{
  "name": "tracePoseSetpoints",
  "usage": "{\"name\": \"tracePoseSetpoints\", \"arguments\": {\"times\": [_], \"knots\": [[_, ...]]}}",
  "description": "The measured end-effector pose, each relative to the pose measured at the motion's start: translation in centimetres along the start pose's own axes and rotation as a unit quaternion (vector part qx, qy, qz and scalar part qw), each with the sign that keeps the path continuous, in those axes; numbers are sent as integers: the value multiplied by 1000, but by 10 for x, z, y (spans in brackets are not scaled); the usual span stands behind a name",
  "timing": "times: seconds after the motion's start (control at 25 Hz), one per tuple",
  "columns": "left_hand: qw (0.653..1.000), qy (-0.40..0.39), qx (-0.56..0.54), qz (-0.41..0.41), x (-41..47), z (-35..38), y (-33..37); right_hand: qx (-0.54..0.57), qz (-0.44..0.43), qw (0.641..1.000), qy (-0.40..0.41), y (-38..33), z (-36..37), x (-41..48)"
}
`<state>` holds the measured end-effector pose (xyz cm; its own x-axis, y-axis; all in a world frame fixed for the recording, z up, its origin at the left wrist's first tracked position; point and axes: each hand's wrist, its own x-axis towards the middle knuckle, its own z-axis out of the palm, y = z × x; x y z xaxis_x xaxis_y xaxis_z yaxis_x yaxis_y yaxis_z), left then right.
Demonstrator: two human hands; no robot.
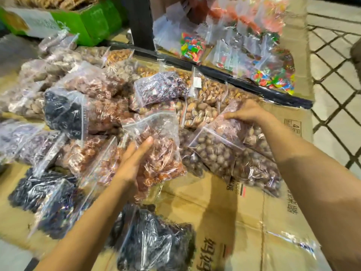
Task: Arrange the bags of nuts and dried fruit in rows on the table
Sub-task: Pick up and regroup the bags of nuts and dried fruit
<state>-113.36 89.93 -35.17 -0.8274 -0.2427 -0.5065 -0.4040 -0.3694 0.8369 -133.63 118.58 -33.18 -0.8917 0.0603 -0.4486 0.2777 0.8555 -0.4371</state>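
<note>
Several clear zip bags of nuts and dried fruit lie heaped on a table covered with flattened cardboard [224,212]. My left hand [132,161] lies with straight fingers against a bag of orange-brown dried fruit [162,153] at the centre. My right hand [248,112] grips the top of a bag of brown nuts [232,126] further right. A bag of round dark-brown nuts [213,153] lies just below it. Bags of black dried fruit [154,241] sit at the near edge and at the left [62,112].
A black bar [234,77] crosses behind the heap, with a black post [140,22] rising from it. Bags of coloured sweets [273,75] lie beyond the bar. A green carton [88,22] stands at the back left. Tiled floor [336,75] runs along the right.
</note>
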Motion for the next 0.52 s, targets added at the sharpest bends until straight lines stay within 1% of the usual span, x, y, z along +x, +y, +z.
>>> {"name": "tracePoseSetpoints", "arguments": {"times": [0.04,0.12,0.2,0.24,0.28,0.36,0.44,0.52], "knots": [[1000,-4,-4,2,-1,0,-1,-16,-4,1000,14,-2,0,-5],[999,-6,-18,26,-7,6,4,-26,-1,997,74,-2,-2,-22],[998,-3,5,59,-9,14,5,-20,21,992,121,1,0,-42],[998,1,10,67,-11,18,4,19,32,992,123,7,4,-48],[997,6,13,72,-14,21,3,85,35,987,129,12,6,-58],[995,28,29,88,-19,26,2,184,24,971,153,23,10,-76],[993,26,64,99,-27,27,1,211,26,959,190,30,14,-92],[993,17,67,96,-35,22,0,213,28,948,234,36,21,-108]]}}
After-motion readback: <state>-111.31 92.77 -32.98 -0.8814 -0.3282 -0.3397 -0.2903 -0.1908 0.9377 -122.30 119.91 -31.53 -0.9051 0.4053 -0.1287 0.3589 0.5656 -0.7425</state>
